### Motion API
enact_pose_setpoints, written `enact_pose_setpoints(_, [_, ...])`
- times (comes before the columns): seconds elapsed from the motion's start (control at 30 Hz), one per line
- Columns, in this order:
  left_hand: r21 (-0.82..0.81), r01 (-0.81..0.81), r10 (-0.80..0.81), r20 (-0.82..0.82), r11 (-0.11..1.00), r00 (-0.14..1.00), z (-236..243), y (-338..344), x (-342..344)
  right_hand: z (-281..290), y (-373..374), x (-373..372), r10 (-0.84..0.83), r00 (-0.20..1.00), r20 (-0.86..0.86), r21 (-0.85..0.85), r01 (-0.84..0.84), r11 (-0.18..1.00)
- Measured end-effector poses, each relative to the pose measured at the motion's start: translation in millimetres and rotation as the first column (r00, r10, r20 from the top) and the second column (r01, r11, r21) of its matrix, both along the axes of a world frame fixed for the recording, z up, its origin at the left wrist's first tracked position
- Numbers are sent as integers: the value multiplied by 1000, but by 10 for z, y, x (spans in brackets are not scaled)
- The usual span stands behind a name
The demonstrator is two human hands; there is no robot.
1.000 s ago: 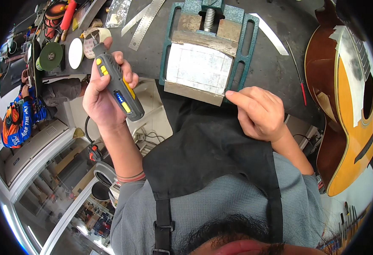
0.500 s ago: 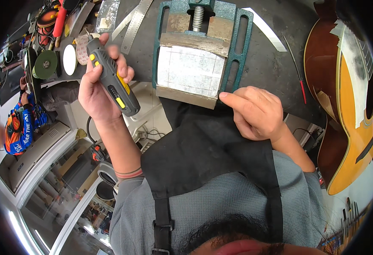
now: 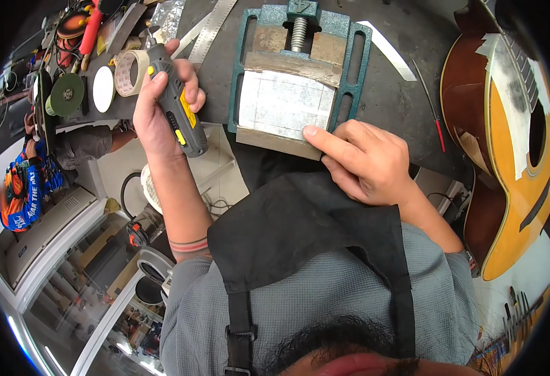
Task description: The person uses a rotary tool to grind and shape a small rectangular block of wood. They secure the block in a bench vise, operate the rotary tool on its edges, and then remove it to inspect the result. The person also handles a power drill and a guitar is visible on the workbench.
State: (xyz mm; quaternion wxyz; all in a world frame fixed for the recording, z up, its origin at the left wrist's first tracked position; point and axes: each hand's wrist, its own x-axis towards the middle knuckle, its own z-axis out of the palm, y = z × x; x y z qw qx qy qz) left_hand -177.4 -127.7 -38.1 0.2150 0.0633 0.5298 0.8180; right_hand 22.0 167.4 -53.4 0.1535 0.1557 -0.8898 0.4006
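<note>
Left hand (image 3: 151, 125), in the head view, wraps its fingers around a grey-and-yellow rotary tool (image 3: 176, 103), whose tip points away beyond the fingers, with a tape roll (image 3: 124, 80) just left of it on the dark tabletop (image 3: 395, 47). Right hand (image 3: 375, 161), its index finger extended and the others curled, holds nothing and puts that fingertip at the near right corner of a white, line-marked piece (image 3: 281, 100), which sits in a green vise (image 3: 345, 108) ahead and to its left. Farther right of this hand stands a guitar (image 3: 518, 200), while a thin red-handled tool (image 3: 439, 133) lies between them, slightly ahead.
</note>
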Motion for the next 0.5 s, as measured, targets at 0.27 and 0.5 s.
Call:
enact_pose_setpoints(0.27, [1, -31, 31, -10, 1000, 999, 14, 13, 38, 115, -57, -72, 21, 1000, 20, 162, -24, 987])
enact_pose_setpoints(0.5, [7, -38, 38, -28, 999, 999, -2, -17, 75, 78, -79, -22, -13, 998, -58, 45, 16, 999])
